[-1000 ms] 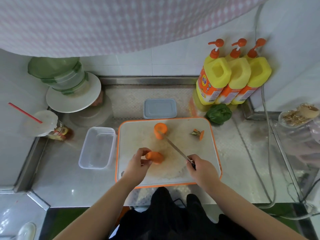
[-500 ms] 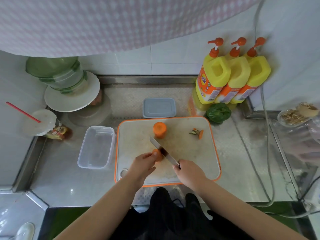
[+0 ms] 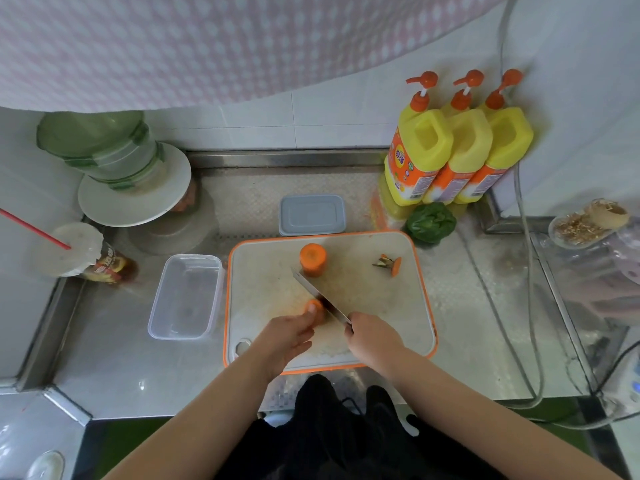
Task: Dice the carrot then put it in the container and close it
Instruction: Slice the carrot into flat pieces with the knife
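Orange carrot piece (image 3: 314, 310) lies on the board (image 3: 412, 306), pinned by left hand (image 3: 289, 336) fingers so it cannot roll; right hand (image 3: 372, 337) grips the knife (image 3: 320, 299) across it. Container (image 3: 185, 297) waits beside, lid (image 3: 311, 214) behind.

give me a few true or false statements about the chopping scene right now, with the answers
1. The right hand grips the knife. True.
2. The clear container already holds diced carrot. False: it is empty.
3. The left hand holds a carrot piece on the cutting board. True.
4. The grey lid is snapped onto the container. False: it lies apart, behind the board.
5. A second carrot chunk stands on end on the board beyond the knife. True.
6. The carrot top lies in the container. False: it lies on the board's right side.
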A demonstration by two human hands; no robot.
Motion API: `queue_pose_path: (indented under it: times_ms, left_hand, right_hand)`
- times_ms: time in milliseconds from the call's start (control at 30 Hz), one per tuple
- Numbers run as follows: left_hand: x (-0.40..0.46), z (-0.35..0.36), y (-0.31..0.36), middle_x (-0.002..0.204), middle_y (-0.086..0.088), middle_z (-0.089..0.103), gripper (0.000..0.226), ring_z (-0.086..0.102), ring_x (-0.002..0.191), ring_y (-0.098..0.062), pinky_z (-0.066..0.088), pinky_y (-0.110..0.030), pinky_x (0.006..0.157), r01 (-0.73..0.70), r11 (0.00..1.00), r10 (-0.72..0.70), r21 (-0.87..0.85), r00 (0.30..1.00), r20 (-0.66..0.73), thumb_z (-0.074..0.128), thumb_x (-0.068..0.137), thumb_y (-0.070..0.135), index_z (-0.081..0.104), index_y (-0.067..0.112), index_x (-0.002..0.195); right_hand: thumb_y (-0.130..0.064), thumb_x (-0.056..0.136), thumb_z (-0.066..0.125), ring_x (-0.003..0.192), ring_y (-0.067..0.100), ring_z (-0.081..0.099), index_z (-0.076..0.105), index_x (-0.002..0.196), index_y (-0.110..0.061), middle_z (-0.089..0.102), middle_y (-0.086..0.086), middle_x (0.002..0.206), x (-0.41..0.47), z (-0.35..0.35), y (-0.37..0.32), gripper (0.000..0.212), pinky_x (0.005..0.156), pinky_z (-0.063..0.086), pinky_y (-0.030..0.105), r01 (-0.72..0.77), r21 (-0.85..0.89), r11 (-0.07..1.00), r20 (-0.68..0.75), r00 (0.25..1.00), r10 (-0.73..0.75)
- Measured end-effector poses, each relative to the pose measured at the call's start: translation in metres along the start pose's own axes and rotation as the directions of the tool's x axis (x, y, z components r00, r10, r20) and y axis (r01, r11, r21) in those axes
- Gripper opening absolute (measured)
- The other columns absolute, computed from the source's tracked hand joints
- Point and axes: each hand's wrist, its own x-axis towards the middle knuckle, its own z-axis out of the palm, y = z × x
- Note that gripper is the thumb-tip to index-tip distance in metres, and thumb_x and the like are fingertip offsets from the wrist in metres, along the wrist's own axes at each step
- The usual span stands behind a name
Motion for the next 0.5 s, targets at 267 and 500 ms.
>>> queue_pose_path:
  times_ms: [267, 500]
  left_hand:
    - [0.003, -0.002, 0.006, 0.117, 0.001, 0.063, 0.047, 0.059, 0.109, -0.014, 0.049, -0.029, 0.087, -0.109, 0.96, 0.132, 0.258, 0.988, -0.076, 0.073, 0.086, 0.036, 0.06, 0.011, 0.123]
    - [-0.003, 0.007, 0.0, 0.107, -0.002, 0.061, 0.018, 0.056, 0.103, -0.016, 0.049, -0.033, 0.095, -0.051, 0.999, 0.051, 0.0, 0.997, -0.057, 0.069, 0.091, 0.027, 0.062, 0.011, 0.096]
  right_hand:
    - [-0.03, 0.102, 0.033, 0.098, 0.028, 0.06, 0.056, 0.106, -0.009, 0.063, 0.011, 0.104, 0.0, -0.001, -0.003, 0.031, 0.074, 0.042, 0.031, 0.02, -0.033, 0.999, 0.019, 1.0, -0.019]
    - [-0.031, 0.102, 0.033, 0.1, 0.026, 0.061, 0.058, 0.109, -0.012, 0.064, 0.008, 0.106, -0.003, 0.0, -0.009, 0.032, 0.078, 0.046, 0.033, -0.016, -0.017, 1.0, -0.022, 1.0, 0.016]
